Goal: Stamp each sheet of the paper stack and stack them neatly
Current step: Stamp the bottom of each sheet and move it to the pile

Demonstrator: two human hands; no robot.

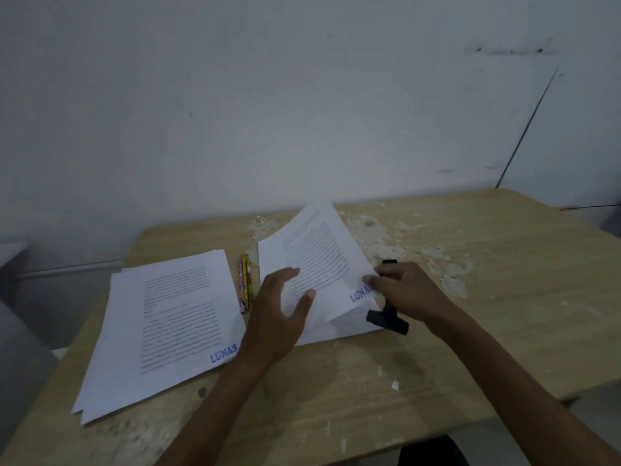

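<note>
two paper piles on the table — stamped stack at left, three pencils beside it. left hand spread, fingers on the lifted sheet; right hand pinches its corner, one black stamp below.

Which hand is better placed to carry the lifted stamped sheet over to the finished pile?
Probably the left hand: open, beside the stamped sheet and nearer the finished pile. The right hand also holds the stamp.
</note>
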